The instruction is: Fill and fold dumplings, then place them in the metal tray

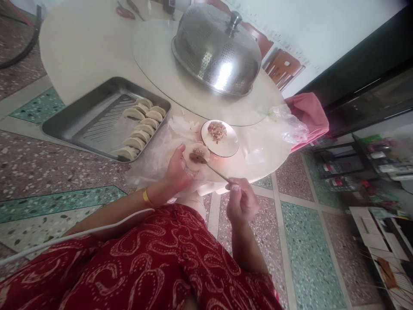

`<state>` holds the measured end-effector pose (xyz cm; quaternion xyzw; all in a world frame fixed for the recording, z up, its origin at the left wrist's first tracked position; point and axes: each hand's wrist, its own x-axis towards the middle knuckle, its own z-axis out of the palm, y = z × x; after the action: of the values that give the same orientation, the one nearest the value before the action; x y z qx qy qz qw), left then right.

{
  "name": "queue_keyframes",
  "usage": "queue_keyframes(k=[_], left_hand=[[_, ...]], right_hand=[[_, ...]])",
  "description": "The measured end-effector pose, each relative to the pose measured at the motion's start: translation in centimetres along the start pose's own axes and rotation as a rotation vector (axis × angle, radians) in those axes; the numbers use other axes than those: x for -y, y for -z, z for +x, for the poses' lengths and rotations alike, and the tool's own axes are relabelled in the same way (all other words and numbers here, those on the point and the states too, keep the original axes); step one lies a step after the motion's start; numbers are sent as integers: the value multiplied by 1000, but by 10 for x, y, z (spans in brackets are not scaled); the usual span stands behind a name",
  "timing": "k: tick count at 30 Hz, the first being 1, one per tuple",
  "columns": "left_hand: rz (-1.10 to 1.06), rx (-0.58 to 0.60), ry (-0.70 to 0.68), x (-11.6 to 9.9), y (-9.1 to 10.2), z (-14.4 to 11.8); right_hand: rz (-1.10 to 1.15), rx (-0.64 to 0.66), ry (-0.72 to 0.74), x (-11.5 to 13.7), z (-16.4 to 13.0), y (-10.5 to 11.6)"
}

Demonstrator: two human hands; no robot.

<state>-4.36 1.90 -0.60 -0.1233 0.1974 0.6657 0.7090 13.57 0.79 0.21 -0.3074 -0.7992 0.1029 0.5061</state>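
Note:
My left hand (pixel 180 170) holds a round dumpling wrapper (pixel 190 161), its thumb along the near edge and the fingers underneath. Some minced filling (pixel 197 152) lies on the wrapper. Pinched in my right hand (pixel 241 199) is the handle of a metal spoon (pixel 213 169), whose bowl rests on or just over the filling. Beyond the wrapper, a white plate (pixel 230 146) carries a mound of the same minced filling (pixel 217 131). Several folded dumplings (pixel 144 130) sit in rows at the right side of a grey metal tray (pixel 80 105), left of my hands.
A perforated steel dome cover (pixel 216 51) stands on the glass turntable (pixel 155 51) of the round table (pixel 64 38). Thin plastic sheeting (pixel 151 165) lies beside the tray. Red-handled scissors (pixel 125 12) are at the far left, a clear plastic bag (pixel 287 125) at the right edge.

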Motion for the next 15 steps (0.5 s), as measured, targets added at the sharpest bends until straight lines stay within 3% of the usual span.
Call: queue_keyframes(k=[4,7,10,13,15], left_hand=[[-13,-38,35,-1,-3,-2],[0,-50,90,0,-3,-4],[57,-24,171,4,-3,-8],[126,-21,226,8,-7,-15],[173,-16,258,12,-9,-18]], right_hand=[[-29,-75,76,-7,2,3],[-34,-186,14,-23,1,3],[-29,-206,-218,-51,-1,-8],[81,-215,-587,-80,-1,-25],[167,-201,-750,-95,-2,-30]])
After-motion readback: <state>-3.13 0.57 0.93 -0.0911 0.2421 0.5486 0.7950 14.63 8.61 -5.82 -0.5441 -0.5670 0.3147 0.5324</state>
